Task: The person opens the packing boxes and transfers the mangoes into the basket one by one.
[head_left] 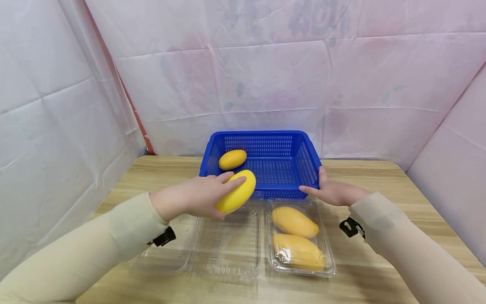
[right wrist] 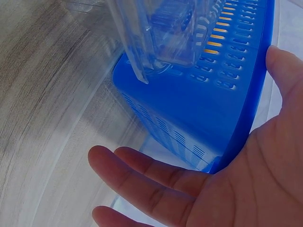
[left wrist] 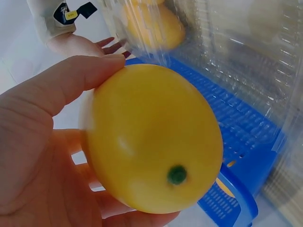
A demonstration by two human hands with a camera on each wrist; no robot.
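My left hand (head_left: pixel 197 196) grips a yellow mango (head_left: pixel 238 193) over the front left of the blue basket (head_left: pixel 262 135). Thumb and fingers wrap the fruit in the left wrist view, where a green stem spot (left wrist: pixel 177 174) shows on its end. A second mango (head_left: pixel 232 159) lies inside the basket at the left. My right hand (head_left: pixel 334 191) touches the basket's front right corner. In the right wrist view its thumb (right wrist: pixel 283 66) lies at the rim, while the other fingers (right wrist: pixel 142 189) extend loosely along the outside.
A clear plastic box (head_left: pixel 329 264) holding two mangoes stands in front of the basket, on the right. Left of it lies an open clear box (head_left: pixel 228 257) with its lid (head_left: pixel 163 259) spread out. Pale sheets (head_left: pixel 265 80) enclose the wooden table (head_left: pixel 379 261).
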